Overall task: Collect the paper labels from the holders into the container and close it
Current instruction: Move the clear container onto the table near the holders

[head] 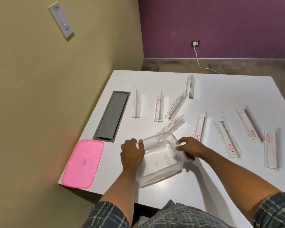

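A clear plastic container (161, 163) sits open and empty near the front of the white table (204, 186). My left hand (132, 154) grips its left rim and my right hand (188, 149) grips its right rim. The container's pink lid (82, 163) lies flat at the table's left front corner. Several clear plastic label holders lie scattered across the table behind the container, most with a white and red paper label inside, such as one (159, 108) at centre and one (229, 140) to the right. One holder (172, 127) touches the container's far rim.
A grey cable hatch (112, 115) is set into the table's left side. A yellow wall runs along the left table edge. A white cable (198, 60) runs from a wall socket over the floor behind the table.
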Demonstrator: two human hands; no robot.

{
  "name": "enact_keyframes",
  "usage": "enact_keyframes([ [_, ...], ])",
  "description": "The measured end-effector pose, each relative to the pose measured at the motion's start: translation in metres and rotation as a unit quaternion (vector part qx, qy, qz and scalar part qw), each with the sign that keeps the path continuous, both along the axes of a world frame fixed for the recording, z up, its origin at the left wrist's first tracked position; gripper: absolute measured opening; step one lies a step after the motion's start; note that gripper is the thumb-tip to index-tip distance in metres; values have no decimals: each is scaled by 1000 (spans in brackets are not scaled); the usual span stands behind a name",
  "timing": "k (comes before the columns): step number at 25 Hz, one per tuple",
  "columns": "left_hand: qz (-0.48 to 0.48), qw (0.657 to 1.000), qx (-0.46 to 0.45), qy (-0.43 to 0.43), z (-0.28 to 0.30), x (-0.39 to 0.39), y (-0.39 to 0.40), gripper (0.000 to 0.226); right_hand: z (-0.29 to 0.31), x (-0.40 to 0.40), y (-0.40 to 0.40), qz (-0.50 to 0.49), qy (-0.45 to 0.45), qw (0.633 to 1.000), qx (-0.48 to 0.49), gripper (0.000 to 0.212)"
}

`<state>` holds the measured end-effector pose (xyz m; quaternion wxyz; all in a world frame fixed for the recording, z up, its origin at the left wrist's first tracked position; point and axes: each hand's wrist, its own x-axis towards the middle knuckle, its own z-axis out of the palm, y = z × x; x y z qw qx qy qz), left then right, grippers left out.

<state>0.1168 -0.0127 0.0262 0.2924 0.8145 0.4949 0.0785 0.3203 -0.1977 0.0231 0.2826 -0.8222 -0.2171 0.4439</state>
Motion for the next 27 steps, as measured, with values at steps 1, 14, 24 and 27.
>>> enact_keyframes([
  [1, -25, 1000, -10, 2, 1, 9, -4, 41, -1, 4, -15, -13, 11, 1000, -2, 31],
  [14, -204, 973, -103, 8, 5, 86, -50, 20, 7, -22, -146, -96, 9, 995, -33, 33],
  [24, -212, 974, -7, 74, 2, 97, -60, 22, 10, -14, -149, -56, -126, 981, -139, 65],
  [27, -260, 958, 81, 83, 6, 111, -67, 25, 6, 9, -139, -82, -191, 969, -137, 56],
])
